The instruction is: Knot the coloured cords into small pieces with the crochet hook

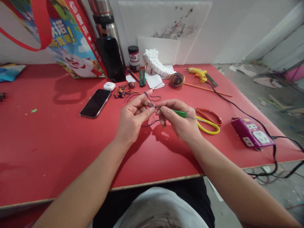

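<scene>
My right hand [181, 118] is closed around a crochet hook with a green handle [180, 113], its tip pointing left. My left hand [134, 117] pinches dark multicoloured yarn [149, 100], with a strand running over the raised index finger. The hook's tip meets the yarn between both hands, where the small stitches are partly hidden by fingers. Loose strands lie on the table behind and below the hands. A ball of multicoloured yarn [177, 79] sits farther back, and a small knotted yarn piece [121, 92] lies back left. Scissors with orange and yellow handles [209, 126] rest beside my right hand.
On the red table [71, 148] lie a phone [95, 103], a white earbud case [109, 86], a yellow glue gun [198, 74] and a purple power socket [253, 133] with black cables. Behind stand a gift bag [78, 60], an upright black phone [111, 60] and a jar [134, 58].
</scene>
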Demonstrator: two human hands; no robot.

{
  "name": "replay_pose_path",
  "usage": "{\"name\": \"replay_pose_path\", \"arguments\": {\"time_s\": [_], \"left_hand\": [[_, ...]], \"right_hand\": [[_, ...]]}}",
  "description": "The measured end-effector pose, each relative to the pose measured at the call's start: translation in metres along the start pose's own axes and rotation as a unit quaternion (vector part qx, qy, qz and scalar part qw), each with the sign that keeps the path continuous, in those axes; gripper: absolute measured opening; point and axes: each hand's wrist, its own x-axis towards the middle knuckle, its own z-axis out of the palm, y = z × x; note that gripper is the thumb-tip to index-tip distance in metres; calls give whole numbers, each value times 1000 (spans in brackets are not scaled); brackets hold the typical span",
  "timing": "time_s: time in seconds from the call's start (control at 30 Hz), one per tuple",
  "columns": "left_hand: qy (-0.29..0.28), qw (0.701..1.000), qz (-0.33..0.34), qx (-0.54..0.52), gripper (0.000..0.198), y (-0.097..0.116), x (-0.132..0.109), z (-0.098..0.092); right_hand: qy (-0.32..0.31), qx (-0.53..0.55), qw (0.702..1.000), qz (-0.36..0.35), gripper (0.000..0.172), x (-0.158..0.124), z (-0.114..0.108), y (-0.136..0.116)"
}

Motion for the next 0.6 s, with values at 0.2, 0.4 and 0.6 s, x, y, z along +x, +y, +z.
{"name": "replay_pose_path", "arguments": {"time_s": [0.2, 0.4, 0.6], "left_hand": [[-3, 1000, 17, 13, 39, 2, 0, 1], [12, 1000, -5, 5, 46, 4, 1, 2], [41, 999, -19, -9, 45, 6, 2, 4]], "right_hand": [[-12, -18, 999, -26, 28, 0, 1, 0], [8, -100, 992, -81, 26, -5, 2, -1], [-10, -162, 976, -147, 11, -8, 0, 2]]}}
